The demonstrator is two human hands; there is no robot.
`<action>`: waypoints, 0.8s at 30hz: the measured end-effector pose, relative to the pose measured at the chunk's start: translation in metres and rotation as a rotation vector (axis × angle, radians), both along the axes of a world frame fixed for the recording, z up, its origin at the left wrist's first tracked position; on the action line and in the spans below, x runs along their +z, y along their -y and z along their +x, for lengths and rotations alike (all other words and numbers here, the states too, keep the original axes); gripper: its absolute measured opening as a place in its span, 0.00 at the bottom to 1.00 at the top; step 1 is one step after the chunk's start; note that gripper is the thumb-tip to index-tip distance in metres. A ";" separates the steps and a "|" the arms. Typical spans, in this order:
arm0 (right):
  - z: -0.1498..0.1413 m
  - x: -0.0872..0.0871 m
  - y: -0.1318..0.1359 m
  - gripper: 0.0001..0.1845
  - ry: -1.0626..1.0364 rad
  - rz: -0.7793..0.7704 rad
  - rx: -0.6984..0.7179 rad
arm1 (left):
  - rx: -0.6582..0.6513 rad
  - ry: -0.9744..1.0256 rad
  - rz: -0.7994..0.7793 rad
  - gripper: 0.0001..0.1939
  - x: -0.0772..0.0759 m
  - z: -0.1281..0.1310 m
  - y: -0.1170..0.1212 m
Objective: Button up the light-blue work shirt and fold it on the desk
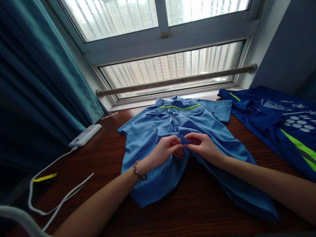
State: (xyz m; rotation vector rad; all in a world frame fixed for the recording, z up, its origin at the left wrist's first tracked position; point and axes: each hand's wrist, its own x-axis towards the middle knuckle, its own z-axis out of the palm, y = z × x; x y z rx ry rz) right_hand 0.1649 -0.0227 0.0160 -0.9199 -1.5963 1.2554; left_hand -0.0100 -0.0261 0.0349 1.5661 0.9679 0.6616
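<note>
A light blue short-sleeved shirt (150, 158) with a yellow-green stripe across the chest lies spread on the dark wooden table (106, 194), its collar toward the window. Both hands meet at the middle of its front, lifting the cloth a little. My left hand (170, 146), with a beaded bracelet at the wrist, pinches one front edge. Opposite it, my right hand (201, 144) pinches the other edge, a corner of fabric poking up between the fingertips. Any button there is too small or hidden to make out. Below the hands the two front panels fall apart.
A darker blue garment (269, 115) with yellow-green bands lies at the right. On the left are a white power bank (86, 135) with a white cable (65, 199) and a yellow strip (44, 177). Behind the table are a curtain (61, 72) and a window rail (177, 80).
</note>
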 end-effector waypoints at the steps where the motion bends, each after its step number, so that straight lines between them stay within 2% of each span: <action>1: 0.000 -0.001 0.000 0.11 0.003 0.018 0.006 | -0.012 -0.020 0.060 0.08 -0.001 -0.001 -0.001; 3: 0.000 -0.001 0.001 0.10 0.025 0.059 0.012 | -0.037 -0.114 0.232 0.08 -0.001 -0.005 -0.002; 5: 0.000 0.000 0.002 0.09 0.065 0.123 0.014 | -0.026 -0.238 0.482 0.08 0.000 -0.009 -0.004; 8: 0.000 0.001 0.004 0.07 0.135 0.286 0.022 | -0.012 -0.377 0.884 0.14 0.001 -0.014 -0.006; 10: 0.001 0.001 0.004 0.05 0.180 0.419 0.026 | -0.093 -0.460 1.093 0.15 0.000 -0.016 -0.008; 12: 0.001 -0.002 0.004 0.05 0.217 0.544 0.022 | -0.189 -0.552 1.238 0.11 -0.002 -0.016 -0.008; 14: 0.002 -0.005 0.004 0.06 0.246 0.651 -0.003 | -0.214 -0.612 1.321 0.09 -0.005 -0.015 -0.008; 18: 0.004 -0.008 0.006 0.09 0.308 0.817 -0.095 | -0.129 -0.623 1.356 0.06 -0.006 -0.014 -0.007; 24: 0.004 -0.003 0.010 0.10 0.311 0.925 -0.149 | -0.066 -0.618 1.405 0.06 -0.005 -0.013 -0.003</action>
